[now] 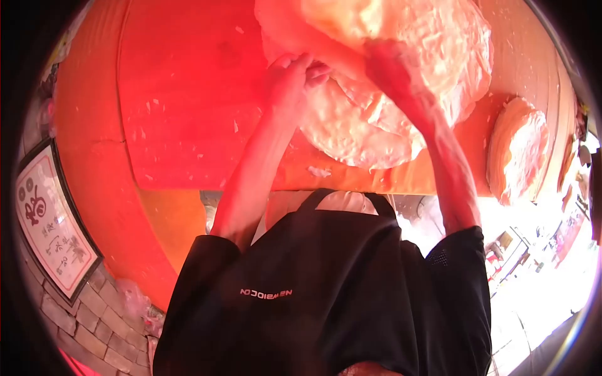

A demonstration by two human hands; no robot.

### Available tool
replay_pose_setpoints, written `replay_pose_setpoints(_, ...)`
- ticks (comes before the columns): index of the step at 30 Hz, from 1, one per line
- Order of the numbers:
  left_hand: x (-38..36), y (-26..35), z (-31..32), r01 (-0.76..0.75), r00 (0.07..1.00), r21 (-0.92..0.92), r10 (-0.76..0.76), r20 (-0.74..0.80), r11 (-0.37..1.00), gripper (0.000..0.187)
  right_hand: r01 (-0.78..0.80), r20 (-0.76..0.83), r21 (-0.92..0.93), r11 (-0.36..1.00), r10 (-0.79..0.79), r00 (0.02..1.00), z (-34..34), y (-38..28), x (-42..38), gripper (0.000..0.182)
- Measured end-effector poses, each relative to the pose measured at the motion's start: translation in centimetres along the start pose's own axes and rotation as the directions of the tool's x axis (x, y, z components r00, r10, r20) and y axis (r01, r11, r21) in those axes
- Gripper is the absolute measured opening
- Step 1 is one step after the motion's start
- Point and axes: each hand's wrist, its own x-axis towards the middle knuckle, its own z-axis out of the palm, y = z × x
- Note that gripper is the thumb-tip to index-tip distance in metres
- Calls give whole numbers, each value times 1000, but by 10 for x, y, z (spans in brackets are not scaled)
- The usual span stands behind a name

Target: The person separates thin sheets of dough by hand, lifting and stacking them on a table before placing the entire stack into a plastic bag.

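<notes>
A large, thin, blistered flatbread (pixel 370 141) lies at the top of the view, its rounded near edge close to the front of the cloth-covered table. My left hand (pixel 295 78) is at its left side, fingers curled and closed on a folded part of the sheet. Farther right, my right hand (pixel 396 67) is closed over the same fold, knuckles up. A smooth band of the fold (pixel 335 53) runs between both hands. Strong red light and glare blur the far part of the sheet, and my right fingertips are hidden.
A thick round stack of similar sheets (pixel 517 150) sits on the table's right side. Pale crumbs dot the red-lit tabletop (pixel 194 94). A framed sign with writing (pixel 53 219) stands at the left above a brick-patterned floor (pixel 94 319). Bright glare covers the lower right.
</notes>
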Motion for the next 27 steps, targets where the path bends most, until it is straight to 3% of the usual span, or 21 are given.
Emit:
replay_pose_setpoints(2, 3, 4, -2, 19, 1000, 39, -19, 7, 999, 11, -23, -23, 55, 998, 24, 999, 5, -13, 2, 9)
replay_pose_setpoints(5, 3, 7, -3, 19, 1000, 17, -19, 21, 1000, 9, -96, 139, 52, 994, 88, 986, -28, -24, 35, 12)
replay_pose_setpoints(7, 9, 10, 2, -5, 998, -44, 8, 66, 999, 10, -47, 172, 63, 997, 35, 985, -49, -53, 57, 25)
replay_pose_setpoints(9, 11, 10, 0, -14, 993, -107, 27, 113, 994, 13, -8, 109, 248, 969, -19, 994, -42, -61, 53, 41)
replay_pose_setpoints(11, 16, 13, -6, 34, 978, -159, -1, 206, 987, 16, 60, -65, 562, 825, -28, 997, -3, -52, 22, 58)
replay_pose_setpoints(13, 21, 14, -13, 138, 972, -212, -91, 218, 968, 24, 95, -216, 320, 942, -25, 976, 19, -44, -5, 62)
replay_pose_setpoints(15, 22, 11, -9, 147, 956, -225, -80, 282, 963, 27, 59, -299, 182, 982, -2, 954, 29, -36, -22, 50)
replay_pose_setpoints(18, 20, 21, 6, 141, 936, -241, -49, 350, 960, 35, -14, -337, 118, 993, 53, 940, 41, -29, -12, 34)
replay_pose_setpoints(20, 11, 26, 10, 126, 945, -291, -26, 326, 948, 38, -1, -59, 132, 991, 9, 998, 23, 5, 7, 30)
replay_pose_setpoints(21, 8, 26, 5, 112, 964, -236, -48, 262, 965, 34, -36, -3, 97, 995, 37, 999, 4, 21, 19, 29)
replay_pose_setpoints(24, -9, 19, -8, -5, 998, 186, -7, 66, 983, 30, -115, -332, -61, 991, 89, 939, -90, 32, 45, 28)
replay_pose_setpoints(26, -18, 13, -20, 2, 998, 210, -14, 58, 978, 26, -124, -493, -81, 989, 68, 867, -152, 11, 44, 28)
replay_pose_setpoints(27, -23, 11, -22, -20, 999, 220, 10, 48, 975, 26, -106, -467, -87, 990, 54, 883, -166, 4, 41, 27)
